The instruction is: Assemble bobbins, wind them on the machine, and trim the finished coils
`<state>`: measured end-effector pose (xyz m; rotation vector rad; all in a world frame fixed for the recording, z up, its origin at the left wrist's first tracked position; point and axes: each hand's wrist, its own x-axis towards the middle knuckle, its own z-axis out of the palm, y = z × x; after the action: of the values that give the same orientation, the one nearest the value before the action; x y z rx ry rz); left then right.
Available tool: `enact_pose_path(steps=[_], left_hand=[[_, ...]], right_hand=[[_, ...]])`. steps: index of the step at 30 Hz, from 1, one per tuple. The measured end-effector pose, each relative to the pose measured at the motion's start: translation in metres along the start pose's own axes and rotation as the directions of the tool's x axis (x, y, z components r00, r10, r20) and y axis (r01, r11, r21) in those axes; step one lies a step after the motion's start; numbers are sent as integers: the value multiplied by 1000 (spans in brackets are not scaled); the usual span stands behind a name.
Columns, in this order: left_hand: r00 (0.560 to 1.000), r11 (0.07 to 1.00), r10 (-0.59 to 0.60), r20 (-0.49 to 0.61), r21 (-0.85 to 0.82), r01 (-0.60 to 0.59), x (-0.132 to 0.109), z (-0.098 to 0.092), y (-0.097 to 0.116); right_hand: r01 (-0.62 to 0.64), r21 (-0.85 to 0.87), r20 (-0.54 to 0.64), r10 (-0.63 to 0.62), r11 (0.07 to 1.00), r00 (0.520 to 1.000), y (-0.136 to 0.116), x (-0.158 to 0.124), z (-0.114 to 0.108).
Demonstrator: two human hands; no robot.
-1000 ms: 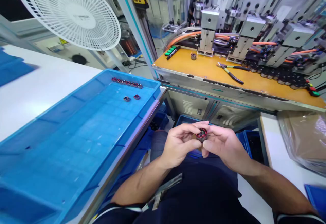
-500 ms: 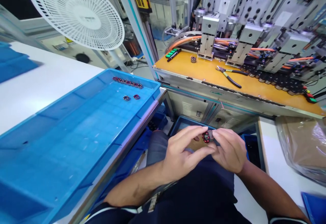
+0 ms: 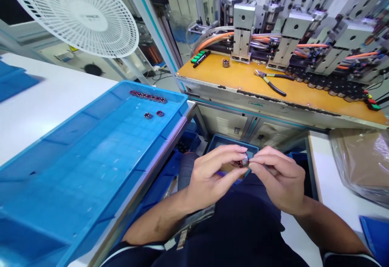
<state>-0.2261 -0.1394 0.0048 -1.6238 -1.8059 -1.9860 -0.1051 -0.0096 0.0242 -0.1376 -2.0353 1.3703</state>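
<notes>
My left hand (image 3: 217, 169) holds a small round metal part (image 3: 244, 161) between thumb and fingers, in front of my lap. The part has a grey metallic side and a dark end with red dots, now turned mostly away to the left. Against the part's right edge, the thumb and fingertips of my right hand (image 3: 276, 174) are pinched together. Whatever lies between those right fingertips is too small or hidden to name. Below both hands is a blue bin (image 3: 219, 141), partly covered by them.
A large blue tray (image 3: 100, 161) lies at left, holding a row of similar round parts (image 3: 148, 97) and two loose ones. Ahead, an orange-topped machine bench (image 3: 212, 74) carries cutting pliers (image 3: 270, 81), a marker (image 3: 201, 59), and dark parts at right. A white fan (image 3: 88, 16) stands back left.
The part has turned, so its red-dotted end no longer faces me and its metal side shows. My right fingertips have drawn into a pinch at its right edge.
</notes>
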Motion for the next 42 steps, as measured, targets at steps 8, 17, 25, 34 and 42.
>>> enact_pose_path(steps=[8, 17, 25, 34, 42], left_hand=[[994, 975, -105, 24, -195, 107, -3, -1, 0], [1000, 993, 7, -25, -117, -10, -2, -5, -2], [998, 993, 7, -61, -121, -15, -2, -20, -11], [972, 999, -50, -229, -12, 49, 9, -42, -6], [965, 994, -106, -240, -11, 106, 6, -42, 0]], right_hand=[[-394, 306, 133, 371, 866, 919, 8, -5, -4], [-427, 326, 156, 398, 843, 904, 9, 1, -1], [-386, 182, 196, 351, 904, 915, 0, 16, 6], [186, -820, 205, -26, 541, 978, 84, 199, -95], [279, -916, 339, 183, 287, 923, 108, 204, -113]])
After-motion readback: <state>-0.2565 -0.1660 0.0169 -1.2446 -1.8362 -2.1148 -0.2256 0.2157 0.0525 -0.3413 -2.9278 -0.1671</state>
